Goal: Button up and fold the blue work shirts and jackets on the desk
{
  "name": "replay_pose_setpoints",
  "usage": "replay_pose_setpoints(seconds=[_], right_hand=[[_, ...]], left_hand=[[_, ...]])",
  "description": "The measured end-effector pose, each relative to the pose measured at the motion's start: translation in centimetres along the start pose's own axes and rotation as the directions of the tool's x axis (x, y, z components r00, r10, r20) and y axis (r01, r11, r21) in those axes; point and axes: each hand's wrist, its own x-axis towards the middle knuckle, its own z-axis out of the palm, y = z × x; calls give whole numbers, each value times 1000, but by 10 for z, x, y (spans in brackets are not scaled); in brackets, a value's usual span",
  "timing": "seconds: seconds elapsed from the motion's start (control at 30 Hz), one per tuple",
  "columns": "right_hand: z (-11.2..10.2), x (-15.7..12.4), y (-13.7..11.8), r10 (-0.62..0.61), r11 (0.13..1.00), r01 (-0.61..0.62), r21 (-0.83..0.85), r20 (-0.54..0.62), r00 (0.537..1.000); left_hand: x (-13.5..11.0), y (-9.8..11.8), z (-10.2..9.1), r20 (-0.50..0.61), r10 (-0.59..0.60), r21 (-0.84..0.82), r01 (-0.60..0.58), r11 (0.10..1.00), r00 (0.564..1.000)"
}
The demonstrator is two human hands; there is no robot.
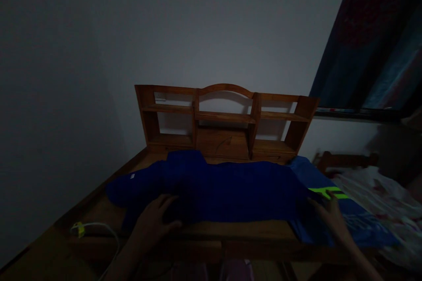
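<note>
A deep blue garment (244,191), which looks like a shirt, lies spread sideways along the wooden desk. A small white label shows near its left end. My left hand (158,219) rests at the garment's near edge, left of the middle, its thumb and fingers apart. At the right end, my right hand (329,217) has its fingers on a corner of the garment, which stretches toward it; dim light blurs the grip. Beneath that corner lies a lighter blue cloth (359,219) with a bright green stripe and pale lettering.
A wooden shelf unit (226,117) stands at the back of the desk (244,228), against the wall. A white cable (105,225) with a yellow tag hangs over the front left edge. To the right are a bed with crumpled bedding (385,193) and a dark curtain (365,44).
</note>
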Motion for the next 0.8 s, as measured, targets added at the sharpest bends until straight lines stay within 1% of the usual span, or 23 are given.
replay_pose_setpoints(seconds=[0.03,0.07,0.1,0.13,0.17,0.2,0.23,0.27,0.3,0.33,0.37,0.4,0.47,0.5,0.53,0.6,0.67,0.73,0.8], right_hand=[[0,-4,-8,-63,998,63,-10,-46,997],[1,-8,-19,-141,990,140,-15,-83,987],[3,-13,-33,-216,976,216,-9,-105,971],[6,-20,-49,-273,961,276,14,-112,955],[10,-27,-66,-307,948,313,59,-100,947],[15,-36,-83,-316,939,323,121,-77,946],[21,-46,-98,-315,929,317,192,-39,948],[27,-56,-113,-312,917,300,263,5,950],[33,-66,-125,-310,902,277,331,48,950],[38,-75,-135,-312,885,254,391,92,946],[43,-84,-144,-316,867,230,441,131,940],[47,-92,-152,-322,852,210,480,163,933],[53,-107,-165,-342,830,180,528,227,912],[56,-113,-170,-356,823,169,543,260,897],[60,-119,-175,-368,817,155,555,296,881],[69,-131,-182,-376,812,99,575,385,843],[81,-143,-186,-369,810,20,586,483,794],[95,-156,-188,-385,807,-24,591,555,737],[108,-168,-189,-416,802,-20,598,581,700]], left_hand=[[8,4,-4,-71,-76,-63,71,995,995],[18,7,-7,-168,-170,-132,149,980,971],[30,10,-9,-257,-285,-216,232,948,924],[43,11,-11,-300,-413,-324,316,892,860],[57,11,-12,-272,-531,-443,386,809,802],[71,11,-12,-186,-620,-553,441,707,762],[84,11,-10,-85,-667,-630,479,611,740],[95,12,-8,9,-681,-679,504,533,732],[105,14,-6,67,-669,-710,506,490,741],[112,17,-2,74,-647,-729,484,484,759],[117,22,2,41,-623,-739,443,507,781],[119,29,5,-11,-597,-743,393,541,802],[117,47,13,-136,-521,-695,294,656,842],[113,58,16,-176,-467,-641,259,723,867],[107,68,19,-182,-404,-582,233,779,897],[90,89,23,-127,-276,-503,178,846,953],[70,107,28,-58,-165,-484,117,867,985],[51,119,32,23,-96,-489,95,867,995],[39,127,34,129,-88,-472,139,871,988]])
